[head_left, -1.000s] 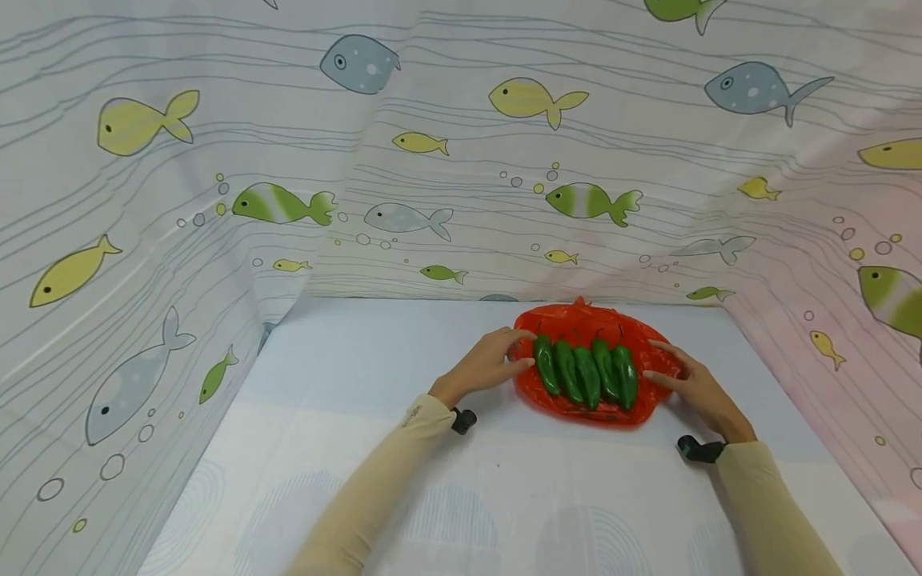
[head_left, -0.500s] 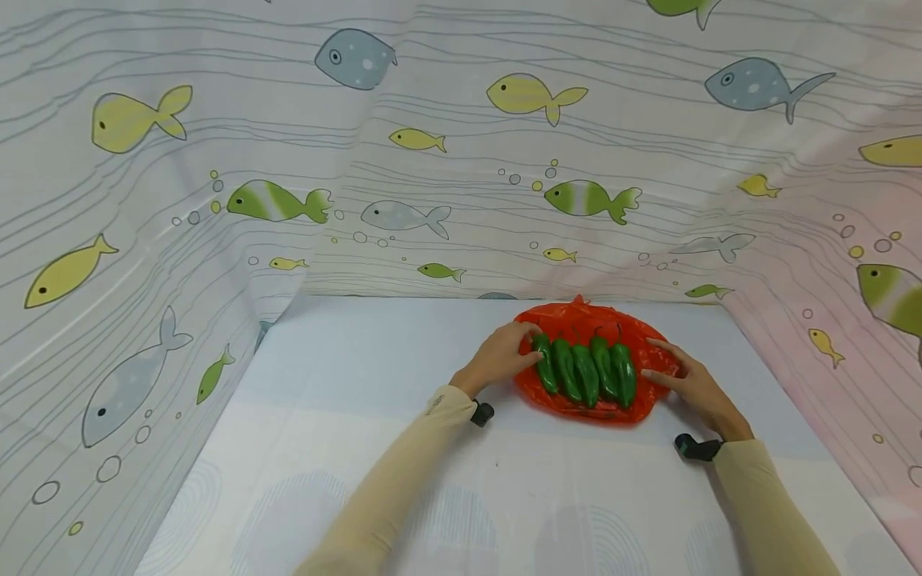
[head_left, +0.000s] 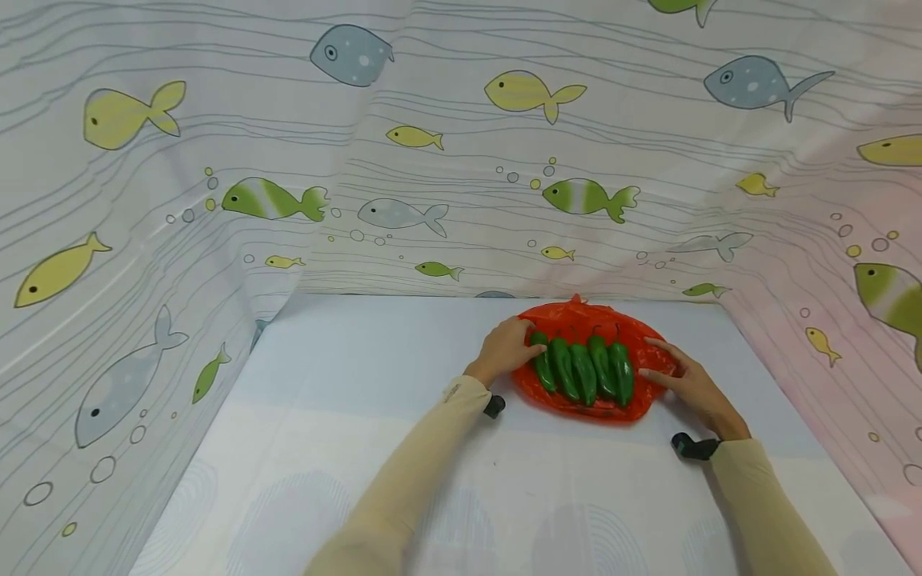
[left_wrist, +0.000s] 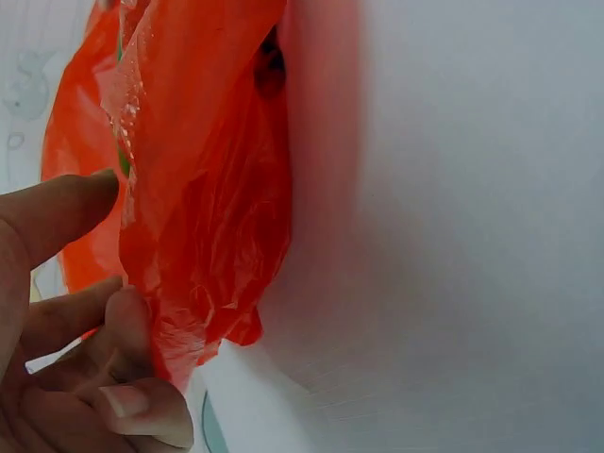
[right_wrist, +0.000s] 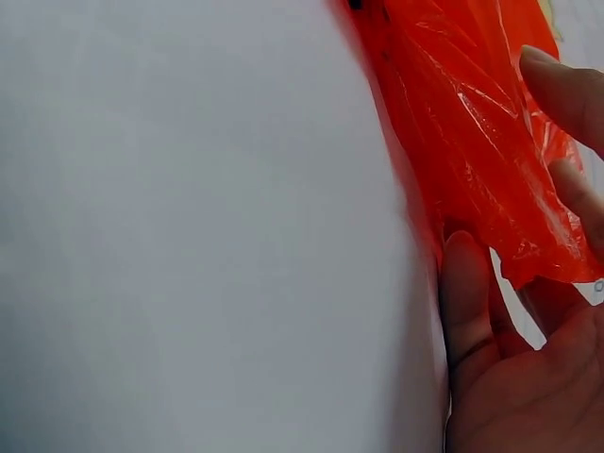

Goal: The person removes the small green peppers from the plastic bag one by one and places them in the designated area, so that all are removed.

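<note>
A row of several long green peppers (head_left: 582,376) lies on a spread red plastic bag (head_left: 564,313) toward the back right of the table. My left hand (head_left: 502,350) is at the bag's left edge, its thumb over the leftmost pepper. In the left wrist view, the lower fingers (left_wrist: 146,408) curl at the bag's corner, the thumb (left_wrist: 80,208) beside the bag. My right hand (head_left: 695,390) is at the right edge, fingers spread. In the right wrist view, one finger (right_wrist: 464,283) reaches under the bag, while the thumb and another finger lie over it. Most peppers are hidden in both wrist views.
A white table (head_left: 374,344) with pale arch prints carries the bag. Behind and beside it hangs a fish-print curtain (head_left: 461,176). A small black camera (head_left: 494,406) sits at the left wrist, and another black camera (head_left: 691,446) at the right.
My left hand has moved right and slightly up, bringing its fingertips closer over the bag's left edge and the leftmost pepper. The right hand has hardly moved; the view has shifted slightly.
</note>
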Motion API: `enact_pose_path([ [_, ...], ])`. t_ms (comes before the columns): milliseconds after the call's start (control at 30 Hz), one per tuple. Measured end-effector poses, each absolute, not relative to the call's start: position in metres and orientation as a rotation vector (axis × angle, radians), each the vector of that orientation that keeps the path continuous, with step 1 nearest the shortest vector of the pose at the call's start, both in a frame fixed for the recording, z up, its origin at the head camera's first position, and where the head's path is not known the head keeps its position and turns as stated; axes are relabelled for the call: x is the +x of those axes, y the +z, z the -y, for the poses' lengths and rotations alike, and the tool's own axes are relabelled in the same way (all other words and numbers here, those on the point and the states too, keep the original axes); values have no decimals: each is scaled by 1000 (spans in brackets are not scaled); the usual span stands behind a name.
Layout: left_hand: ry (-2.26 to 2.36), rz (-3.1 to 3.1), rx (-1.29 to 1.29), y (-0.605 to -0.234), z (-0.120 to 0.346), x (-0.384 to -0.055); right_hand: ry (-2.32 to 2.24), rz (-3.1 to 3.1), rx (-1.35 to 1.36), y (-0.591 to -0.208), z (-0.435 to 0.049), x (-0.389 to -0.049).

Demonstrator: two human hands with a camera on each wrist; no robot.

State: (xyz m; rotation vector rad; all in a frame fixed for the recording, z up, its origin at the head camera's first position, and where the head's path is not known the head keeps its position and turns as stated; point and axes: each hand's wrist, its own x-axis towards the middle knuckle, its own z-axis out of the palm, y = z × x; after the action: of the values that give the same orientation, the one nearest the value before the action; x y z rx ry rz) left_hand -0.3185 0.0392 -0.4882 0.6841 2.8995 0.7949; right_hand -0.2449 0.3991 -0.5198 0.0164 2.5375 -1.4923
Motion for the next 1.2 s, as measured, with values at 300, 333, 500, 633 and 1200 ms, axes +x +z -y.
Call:
enact_pose_path([
  [300, 719, -2830, 662, -481, -44, -322, -1507, -2522, 15, -520, -397, -246],
  [333, 715, -2829, 649, -480, -44, -321, -1504, -2525, 20, -520, -397, -246],
  [500, 653, -2839, 570, -477, -47, -318, -1491, -2554, -3, -523, -399, -246],
  [633, 636, -2831, 543, -477, -50, -316, -1484, -2573, -28, -523, -400, -246],
  [1200, 588, -2805, 679, -469, -53, -312, -1435, -2592, 5, -524, -399, -246],
])
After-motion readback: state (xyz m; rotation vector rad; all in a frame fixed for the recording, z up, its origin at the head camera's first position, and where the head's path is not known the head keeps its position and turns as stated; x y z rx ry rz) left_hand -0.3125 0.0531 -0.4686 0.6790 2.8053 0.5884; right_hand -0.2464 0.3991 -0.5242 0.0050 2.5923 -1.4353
